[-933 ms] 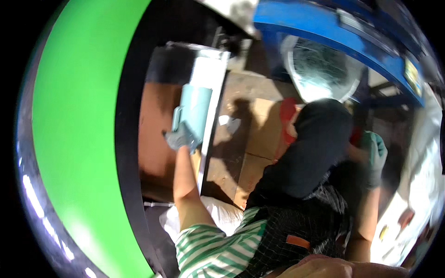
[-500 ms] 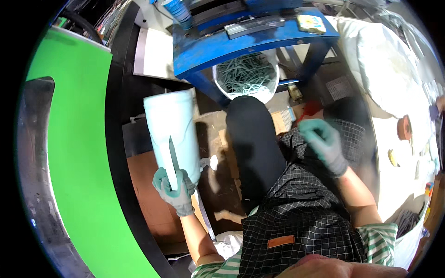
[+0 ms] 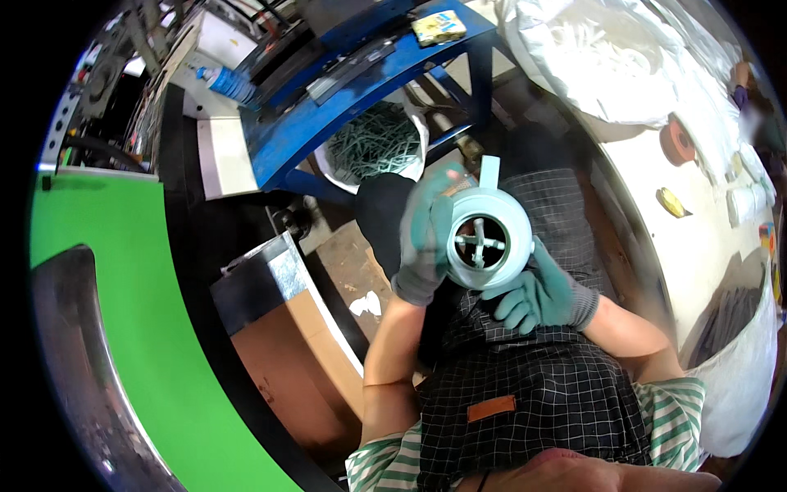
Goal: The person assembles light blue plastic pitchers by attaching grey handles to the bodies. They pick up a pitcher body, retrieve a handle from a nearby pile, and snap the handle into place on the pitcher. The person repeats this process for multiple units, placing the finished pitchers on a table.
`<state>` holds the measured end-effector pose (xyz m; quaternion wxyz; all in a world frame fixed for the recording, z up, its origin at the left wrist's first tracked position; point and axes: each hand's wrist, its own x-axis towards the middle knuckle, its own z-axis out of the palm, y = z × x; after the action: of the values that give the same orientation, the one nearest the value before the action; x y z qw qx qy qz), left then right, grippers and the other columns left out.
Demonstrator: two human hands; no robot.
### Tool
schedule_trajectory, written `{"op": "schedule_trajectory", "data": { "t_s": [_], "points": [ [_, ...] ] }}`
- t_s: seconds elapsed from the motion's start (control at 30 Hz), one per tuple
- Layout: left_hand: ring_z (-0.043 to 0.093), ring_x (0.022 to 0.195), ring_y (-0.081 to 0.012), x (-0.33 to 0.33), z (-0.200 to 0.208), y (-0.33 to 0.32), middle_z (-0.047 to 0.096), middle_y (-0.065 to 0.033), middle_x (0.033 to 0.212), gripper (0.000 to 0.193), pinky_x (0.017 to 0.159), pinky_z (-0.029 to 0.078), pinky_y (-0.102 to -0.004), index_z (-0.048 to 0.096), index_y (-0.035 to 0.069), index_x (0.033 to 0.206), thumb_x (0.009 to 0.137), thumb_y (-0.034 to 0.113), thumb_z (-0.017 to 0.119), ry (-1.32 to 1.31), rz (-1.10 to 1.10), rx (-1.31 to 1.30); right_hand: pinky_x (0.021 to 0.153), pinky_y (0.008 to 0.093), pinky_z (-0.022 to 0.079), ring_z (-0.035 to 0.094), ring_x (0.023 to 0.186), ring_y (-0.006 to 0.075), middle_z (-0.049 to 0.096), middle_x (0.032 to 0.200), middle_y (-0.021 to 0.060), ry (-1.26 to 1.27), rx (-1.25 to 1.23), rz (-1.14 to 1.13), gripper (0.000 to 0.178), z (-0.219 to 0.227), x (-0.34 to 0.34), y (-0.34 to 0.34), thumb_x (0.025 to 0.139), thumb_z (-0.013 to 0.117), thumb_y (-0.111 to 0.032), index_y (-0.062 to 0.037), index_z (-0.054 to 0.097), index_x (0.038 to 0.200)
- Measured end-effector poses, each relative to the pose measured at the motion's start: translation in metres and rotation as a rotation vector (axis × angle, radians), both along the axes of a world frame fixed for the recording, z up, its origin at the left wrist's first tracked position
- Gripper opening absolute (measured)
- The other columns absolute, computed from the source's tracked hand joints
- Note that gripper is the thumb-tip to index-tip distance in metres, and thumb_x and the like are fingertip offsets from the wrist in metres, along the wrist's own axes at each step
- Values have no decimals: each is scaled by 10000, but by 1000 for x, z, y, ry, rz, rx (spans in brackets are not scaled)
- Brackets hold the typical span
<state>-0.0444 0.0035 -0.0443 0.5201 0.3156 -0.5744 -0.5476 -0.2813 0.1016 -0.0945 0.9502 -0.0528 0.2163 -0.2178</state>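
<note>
A pale blue plastic jug (image 3: 515, 221) is held over my lap, its round opening facing up toward me and its handle (image 3: 489, 173) pointing away. Inside the opening a pale cross-shaped piece (image 3: 478, 243) shows against the dark interior. My left hand (image 3: 426, 238), in a grey and green glove, is closed round the jug's left side, slightly blurred. My right hand (image 3: 548, 293), gloved alike, is at the lower right of the jug, thumb against its side and fingers loosely curled below the rim.
A blue metal bench (image 3: 361, 94) stands ahead, with a white bucket (image 3: 420, 135) of green plastic strips beneath. Left are a green surface (image 3: 123, 328) and a cardboard box (image 3: 299, 365). On the right, a white table (image 3: 639, 168) bears a brown tape roll (image 3: 677, 141) and a large bag (image 3: 566, 70).
The jug has come from the left to over my lap and turned opening-up. My left hand has moved from its handle to its side; my right hand has come to it. The view has shifted.
</note>
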Motion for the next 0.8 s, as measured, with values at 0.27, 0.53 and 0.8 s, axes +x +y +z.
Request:
{"op": "schedule_trajectory", "data": {
  "t_s": [0.27, 0.53, 0.8],
  "points": [
    [581, 1158, -340, -36, 44, 40, 586, -94, 1206, 517, 1087, 442, -558, 697, 167, 1259, 861, 489, 763, -1117, 386, -805, 1170, 518, 401, 506, 1388, 395, 523, 1471, 220, 1394, -1618, -440, 1132, 70, -18, -36, 669, 940, -513, -8, 408, 1531],
    [646, 1094, -335, -23, 45, 44, 689, -125, 1106, 310, 1016, 491, -527, 732, 90, 1072, 818, 266, 762, -1179, 144, -563, 1121, 552, 404, 550, 1304, 405, 569, 1393, 180, 1397, -1795, -590, 722, 59, 45, -73, 754, 797, -358, -80, 558, 1376],
    [687, 993, -341, -21, 48, 54, 723, -131, 1045, 288, 1046, 478, -565, 692, 74, 1058, 884, 289, 771, -990, 184, -569, 1089, 545, 427, 592, 1248, 389, 629, 1306, 145, 1314, -1802, -592, 645, 64, 44, -71, 728, 807, -330, -113, 615, 1303]
  ]
}}
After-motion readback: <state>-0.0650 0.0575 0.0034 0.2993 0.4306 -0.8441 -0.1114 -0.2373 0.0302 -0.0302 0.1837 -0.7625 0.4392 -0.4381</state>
